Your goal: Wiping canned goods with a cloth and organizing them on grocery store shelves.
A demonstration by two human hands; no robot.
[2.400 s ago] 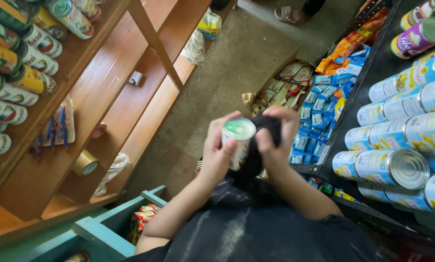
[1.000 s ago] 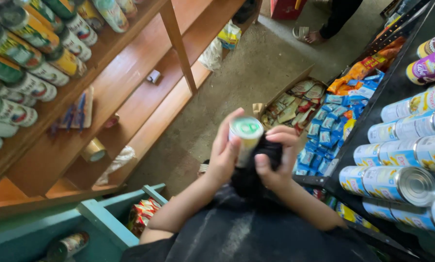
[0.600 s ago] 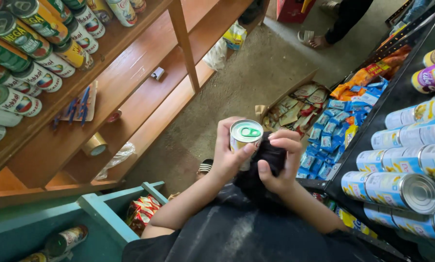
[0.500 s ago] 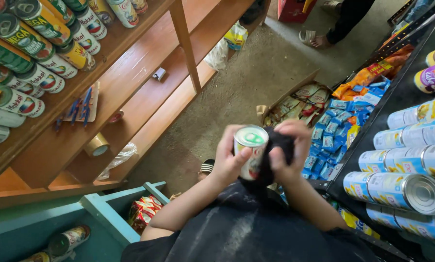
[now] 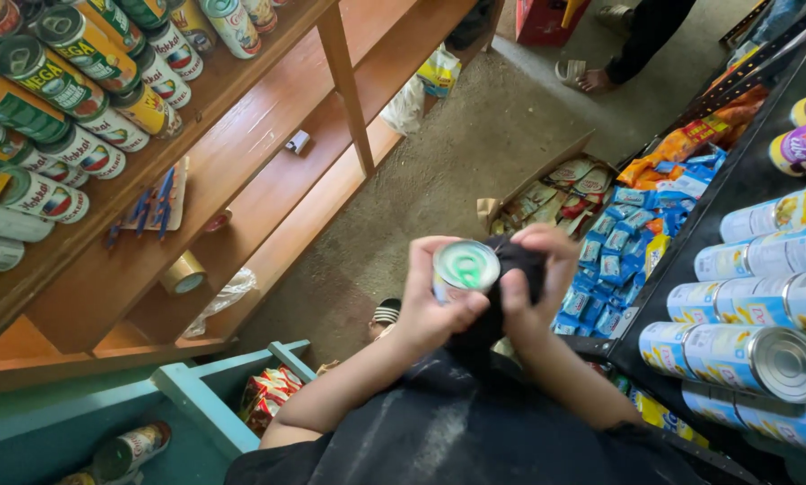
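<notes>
A small tin can (image 5: 466,269) with a green-tinted lid is held upright in front of the chest, in the aisle between the wooden shelves (image 5: 268,171) and the dark rack (image 5: 744,189) of blue-labelled cans (image 5: 753,346). The left hand (image 5: 434,305) is wrapped closely around the can's side, fingers curled under the rim. The right hand (image 5: 537,278) is closed on a black cloth (image 5: 510,269), which is pressed against the can's right flank and top edge.

Compared with the picture of a second ago, the can is carried slightly lower and nearer the body, and the cloth is drawn further up around its side; half a second ago the right hand was spread over the cloth, whereas now it is bunched tighter against the rim. The lid is turned more squarely to the camera. From this it is judged that wiping is under way and that the side of the can is being worked, the lid already showing clean.

On the wooden shelves' front edge, a roll of tape (image 5: 184,273) is seen; a teal crate (image 5: 214,404) is set below.
</notes>
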